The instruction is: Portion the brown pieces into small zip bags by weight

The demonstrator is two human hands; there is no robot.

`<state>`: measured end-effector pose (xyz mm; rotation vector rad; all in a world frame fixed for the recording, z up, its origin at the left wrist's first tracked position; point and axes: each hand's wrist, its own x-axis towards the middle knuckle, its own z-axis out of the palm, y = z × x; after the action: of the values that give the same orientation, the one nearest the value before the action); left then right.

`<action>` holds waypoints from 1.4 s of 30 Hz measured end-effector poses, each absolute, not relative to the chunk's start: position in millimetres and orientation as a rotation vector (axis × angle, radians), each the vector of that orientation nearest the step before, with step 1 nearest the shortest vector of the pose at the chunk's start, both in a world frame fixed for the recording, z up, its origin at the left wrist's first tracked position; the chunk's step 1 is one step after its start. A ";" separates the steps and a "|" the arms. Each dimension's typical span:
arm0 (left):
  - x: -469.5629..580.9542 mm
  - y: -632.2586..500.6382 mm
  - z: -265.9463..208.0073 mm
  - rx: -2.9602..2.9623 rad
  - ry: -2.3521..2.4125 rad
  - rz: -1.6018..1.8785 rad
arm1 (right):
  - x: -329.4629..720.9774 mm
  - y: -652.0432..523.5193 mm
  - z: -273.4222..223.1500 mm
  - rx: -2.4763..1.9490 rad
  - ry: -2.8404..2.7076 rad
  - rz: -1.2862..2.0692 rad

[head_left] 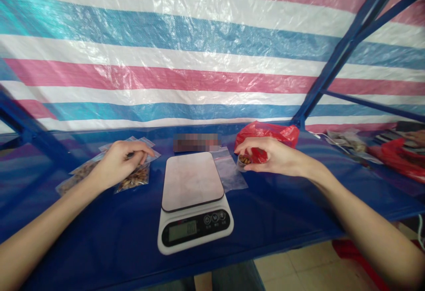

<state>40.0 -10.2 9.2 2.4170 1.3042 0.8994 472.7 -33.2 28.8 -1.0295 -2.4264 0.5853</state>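
My right hand [265, 155] grips a small clear cup [245, 162] with brown, nut-like pieces in it. It is just in front of a red plastic bag [282, 132]. At the left, my left hand [121, 160] is closed with curled fingers above clear zip bags [134, 179] filled with similar brown pieces. What its fingers hold, if anything, is hidden. Between the hands stands a white kitchen scale [194, 182], its platform bare and its display showing 0.0. Flat zip bags [230, 171] without visible contents lie beside the scale's right edge.
A dark box [181, 144], partly blurred out, sits behind the scale on the blue table [265, 220]. Blue metal posts [335, 67] rise at both sides before a striped plastic sheet [186, 74]. More bags and a red bag [401, 158] lie at the far right.
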 end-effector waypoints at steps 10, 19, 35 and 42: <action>39.5 -9.3 8.9 2.390 1.302 0.924 | 481.0 -25.5 26.9 -1.095 -2.455 0.555; 36.9 -8.3 5.7 2.375 1.387 0.874 | 437.9 -99.3 22.0 -0.866 -2.483 0.198; 35.1 -4.6 2.5 2.439 1.280 0.965 | 464.8 -52.8 6.9 -1.262 -2.352 0.130; 33.1 -4.1 -1.1 2.418 1.255 0.965 | 376.3 -50.6 35.3 -1.009 -2.412 0.266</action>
<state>33.1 -4.1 -1.1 2.4184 1.2550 0.9653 376.3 -50.6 35.3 -1.0094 -2.4119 0.2661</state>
